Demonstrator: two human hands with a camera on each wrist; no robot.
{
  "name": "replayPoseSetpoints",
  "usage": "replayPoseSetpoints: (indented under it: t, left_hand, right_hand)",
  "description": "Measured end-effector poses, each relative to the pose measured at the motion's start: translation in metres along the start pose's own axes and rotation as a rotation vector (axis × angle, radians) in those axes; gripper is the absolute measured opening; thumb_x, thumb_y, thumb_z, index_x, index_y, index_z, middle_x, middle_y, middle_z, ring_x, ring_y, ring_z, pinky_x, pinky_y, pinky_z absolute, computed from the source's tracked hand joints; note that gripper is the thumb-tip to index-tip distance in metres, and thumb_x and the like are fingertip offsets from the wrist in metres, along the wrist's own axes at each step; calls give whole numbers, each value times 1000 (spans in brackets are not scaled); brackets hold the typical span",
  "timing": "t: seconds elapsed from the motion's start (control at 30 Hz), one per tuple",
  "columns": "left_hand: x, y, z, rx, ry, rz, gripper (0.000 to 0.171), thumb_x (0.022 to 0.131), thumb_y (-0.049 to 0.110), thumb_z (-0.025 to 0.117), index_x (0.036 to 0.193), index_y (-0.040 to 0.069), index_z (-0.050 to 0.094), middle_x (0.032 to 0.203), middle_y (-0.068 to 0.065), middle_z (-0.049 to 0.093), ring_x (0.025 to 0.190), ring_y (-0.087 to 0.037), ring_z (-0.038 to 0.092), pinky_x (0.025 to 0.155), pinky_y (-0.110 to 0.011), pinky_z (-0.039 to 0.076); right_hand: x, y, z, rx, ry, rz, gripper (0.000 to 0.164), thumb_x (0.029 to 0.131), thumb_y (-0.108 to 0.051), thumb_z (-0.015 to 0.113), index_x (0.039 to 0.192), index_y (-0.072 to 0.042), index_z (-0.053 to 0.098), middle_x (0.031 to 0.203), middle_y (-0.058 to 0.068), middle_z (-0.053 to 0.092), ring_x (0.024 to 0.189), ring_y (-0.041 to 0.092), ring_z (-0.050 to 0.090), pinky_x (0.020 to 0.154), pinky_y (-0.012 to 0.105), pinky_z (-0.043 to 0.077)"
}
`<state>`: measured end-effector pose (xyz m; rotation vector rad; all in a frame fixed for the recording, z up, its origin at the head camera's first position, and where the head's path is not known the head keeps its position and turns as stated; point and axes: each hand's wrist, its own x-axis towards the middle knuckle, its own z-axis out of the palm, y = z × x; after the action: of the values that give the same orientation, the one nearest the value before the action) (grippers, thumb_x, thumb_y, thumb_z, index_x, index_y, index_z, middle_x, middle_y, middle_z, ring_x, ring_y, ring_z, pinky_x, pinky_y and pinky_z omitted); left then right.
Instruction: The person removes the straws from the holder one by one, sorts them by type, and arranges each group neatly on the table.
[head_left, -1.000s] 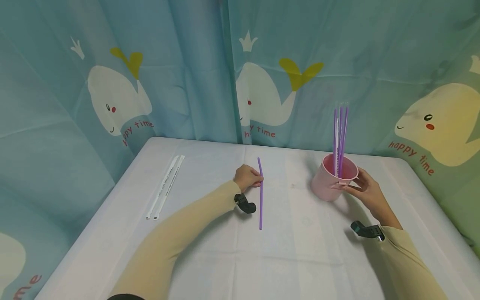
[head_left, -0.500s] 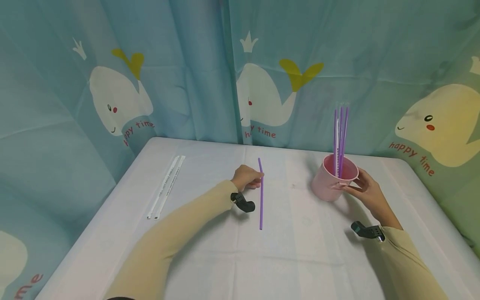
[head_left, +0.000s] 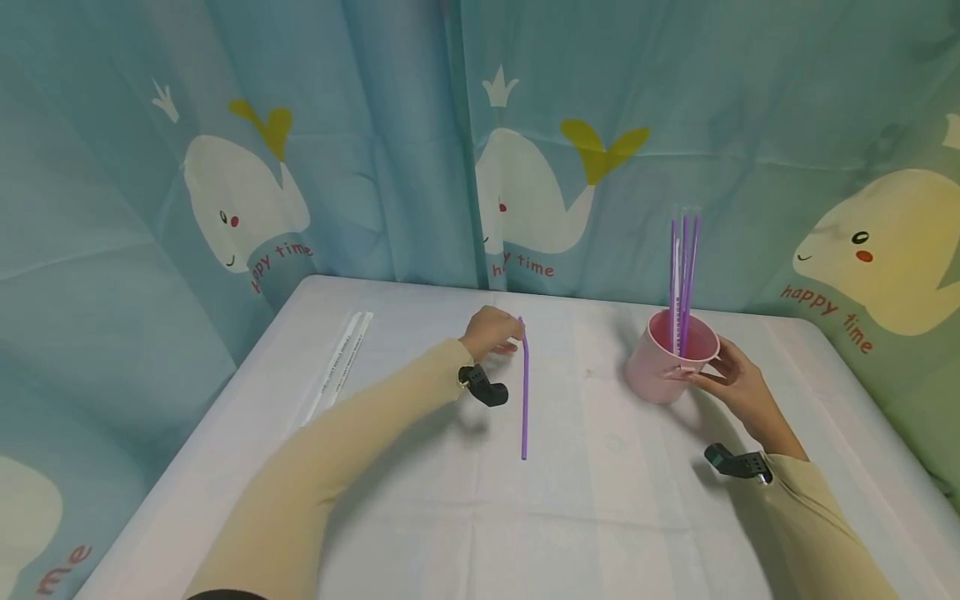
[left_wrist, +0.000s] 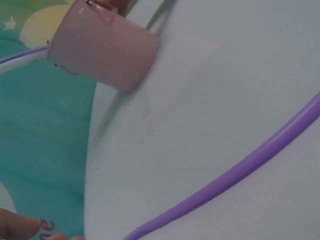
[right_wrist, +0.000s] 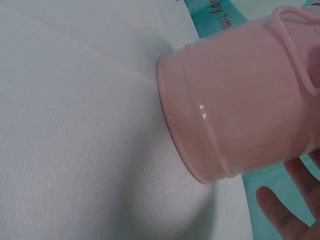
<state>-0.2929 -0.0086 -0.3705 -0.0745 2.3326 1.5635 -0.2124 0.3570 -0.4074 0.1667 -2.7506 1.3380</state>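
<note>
A purple bendy straw (head_left: 525, 404) stretches across the middle of the white table in the head view. My left hand (head_left: 489, 331) is at its upper end, fingertips pinching near the short bent tip; the exact contact is hard to see. The left wrist view shows the straw's long purple stem (left_wrist: 235, 172) and a few fingertips (left_wrist: 20, 226) at the lower left. On the right, my right hand (head_left: 738, 387) grips a pink bucket (head_left: 651, 373) by its rim and side. Several purple straws (head_left: 685, 275) and a white-wrapped one stand upright in the bucket.
Two white paper-wrapped straws (head_left: 341, 358) lie side by side at the left of the table (head_left: 570, 533), their lower ends behind my left forearm. A blue curtain (head_left: 405, 167) with whale prints hangs close along the table's back edge.
My left hand has moved toward the straw's far tip. The straw has shifted only slightly. The left forearm now covers the wrapped straws' near ends. My right hand and the bucket stay put.
</note>
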Motion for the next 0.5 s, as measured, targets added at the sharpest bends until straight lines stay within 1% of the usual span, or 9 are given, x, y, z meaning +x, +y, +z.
replayPoseSetpoints:
  t: [0.17,0.27,0.4,0.5]
  left_hand:
    - [-3,23,-10,61,-31,106,30,90,17,57,113,0,66,116,-15,66,99,-29,68,88,-36,55]
    - [-4,38,-15,69,-41,167,31,92,15,56,117,-1,63,120,-15,64,104,-30,66,90,-37,54]
    - [-2,58,-17,58,-45,215,32,92,13,54,120,-1,61,127,-14,60,106,-31,65,92,-37,53]
    - [-1,72,-18,49,-42,235,31,92,13,54,120,0,61,127,-12,60,106,-30,65,93,-36,52]
  right_hand:
    - [1,-1,0,6,-4,-1,80,89,-24,65,151,-14,17,148,26,29,131,41,38,80,-1,42]
    - [1,-2,0,5,-4,-1,80,89,-24,65,151,-14,16,149,26,29,131,41,38,80,-1,42]
    - [1,-2,0,5,-4,-1,80,89,-24,65,151,-13,16,149,27,29,132,42,37,79,-1,42]
    - [1,-2,0,9,-5,-7,80,89,-24,65,151,-13,16,149,27,28,131,42,37,80,-1,42]
